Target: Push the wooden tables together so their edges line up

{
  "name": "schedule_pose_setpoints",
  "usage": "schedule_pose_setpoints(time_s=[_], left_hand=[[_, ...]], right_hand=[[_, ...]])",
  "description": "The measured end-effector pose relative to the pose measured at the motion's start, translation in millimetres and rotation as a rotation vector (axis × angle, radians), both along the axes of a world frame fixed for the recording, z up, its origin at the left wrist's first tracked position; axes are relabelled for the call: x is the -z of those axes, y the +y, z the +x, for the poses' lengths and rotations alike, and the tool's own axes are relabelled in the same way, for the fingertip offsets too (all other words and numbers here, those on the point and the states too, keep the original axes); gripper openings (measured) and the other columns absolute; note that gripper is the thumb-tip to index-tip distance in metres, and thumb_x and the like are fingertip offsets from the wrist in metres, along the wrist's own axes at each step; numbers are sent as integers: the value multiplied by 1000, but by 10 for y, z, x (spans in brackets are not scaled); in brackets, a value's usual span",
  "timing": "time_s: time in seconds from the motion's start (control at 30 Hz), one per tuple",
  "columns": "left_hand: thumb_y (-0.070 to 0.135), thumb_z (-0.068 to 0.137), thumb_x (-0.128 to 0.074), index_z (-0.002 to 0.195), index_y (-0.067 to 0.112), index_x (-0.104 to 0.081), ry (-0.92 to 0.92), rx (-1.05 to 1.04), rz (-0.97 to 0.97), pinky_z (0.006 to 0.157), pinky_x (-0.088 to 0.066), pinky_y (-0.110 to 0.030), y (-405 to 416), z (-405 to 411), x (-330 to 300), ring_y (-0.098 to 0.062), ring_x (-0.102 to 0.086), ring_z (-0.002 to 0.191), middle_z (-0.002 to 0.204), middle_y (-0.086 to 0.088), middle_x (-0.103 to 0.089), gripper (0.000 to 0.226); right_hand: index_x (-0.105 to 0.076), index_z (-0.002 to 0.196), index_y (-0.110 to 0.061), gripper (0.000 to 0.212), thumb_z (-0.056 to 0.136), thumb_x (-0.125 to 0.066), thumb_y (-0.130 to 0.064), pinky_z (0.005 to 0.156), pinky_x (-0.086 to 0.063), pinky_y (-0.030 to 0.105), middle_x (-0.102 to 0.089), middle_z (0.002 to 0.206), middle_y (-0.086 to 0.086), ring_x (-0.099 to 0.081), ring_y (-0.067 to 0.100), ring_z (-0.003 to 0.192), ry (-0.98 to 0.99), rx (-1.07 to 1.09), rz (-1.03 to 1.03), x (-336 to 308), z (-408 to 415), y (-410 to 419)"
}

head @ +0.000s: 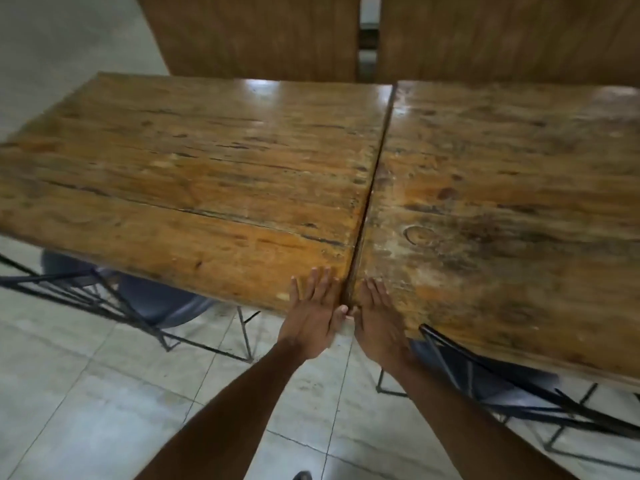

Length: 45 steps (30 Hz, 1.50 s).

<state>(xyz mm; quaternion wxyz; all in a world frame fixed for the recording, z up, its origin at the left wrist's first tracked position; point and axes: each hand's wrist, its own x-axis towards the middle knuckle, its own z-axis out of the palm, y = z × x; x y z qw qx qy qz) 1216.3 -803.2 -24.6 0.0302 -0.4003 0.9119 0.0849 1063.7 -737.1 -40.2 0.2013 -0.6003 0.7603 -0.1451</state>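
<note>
Two wooden tables stand side by side on the pale tiled floor (104, 393), and the landmark here is the seam (372, 188), a dark thin line running from the near edge straight back toward the wood-panelled wall (259, 32). The left table (194, 174) sits on the left of that seam, its top a warm orange-brown plank surface, scratched and cracked along the grain, glossy toward the far end. The right table (512, 209) sits on the other side of the seam, darker and more worn, with whitish scuffing and a ring mark close to the gap. The gap is narrow along its whole length, yet at the near end the left table's front edge lies a little farther back than the right table's, so the corners do not quite meet flush.

Both arms reach forward from below. The left hand (313, 320) lies flat on the left table's near corner, just beside the seam, fingers stretched out and together, palm down, gripping nothing. The right hand (375, 322) mirrors it on the right table's corner, just across the seam, also flat and spread, holding nothing. The thumbs nearly touch over the gap.

Under the tables, on either side of the seam, black wire-frame chairs (152, 306) with dark blue seats are tucked in.
</note>
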Motion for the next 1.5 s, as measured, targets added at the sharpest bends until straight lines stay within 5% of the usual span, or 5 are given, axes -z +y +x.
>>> schedule_pose_setpoints(time_s=[0.33,1.0,1.3,1.5], left_hand=[[34,106,-19,154,5,-28,206,161,-39,122,-13,-61,-408,-5,459,-31,-14,155,164,-15,-26,57],[34,107,-18,155,6,-26,173,146,-29,123,-10,-60,-602,-254,503,-31,-14,154,164,-13,-28,56],[37,106,-19,158,9,1,-182,184,169,123,5,-57,-726,-239,-218,-36,19,152,168,-13,10,62],[47,106,-24,157,2,-10,-175,45,94,121,2,-63,-848,379,-1031,-41,13,153,168,-17,6,69]], right_hand=[[-19,158,-10,56,106,-21,-30,126,-8,45,-16,168,7,-5,22,156,193,143,-118,195,-107,-559],[-11,160,-12,59,104,-20,-30,126,-6,48,-8,169,6,3,22,156,259,132,-61,204,-99,-570],[9,158,-9,67,106,-23,-38,123,8,51,15,168,10,17,30,153,199,96,245,-75,-107,-684],[-6,160,-14,68,104,-31,-44,124,-10,50,-5,169,4,-5,34,155,54,119,242,-733,350,-895]])
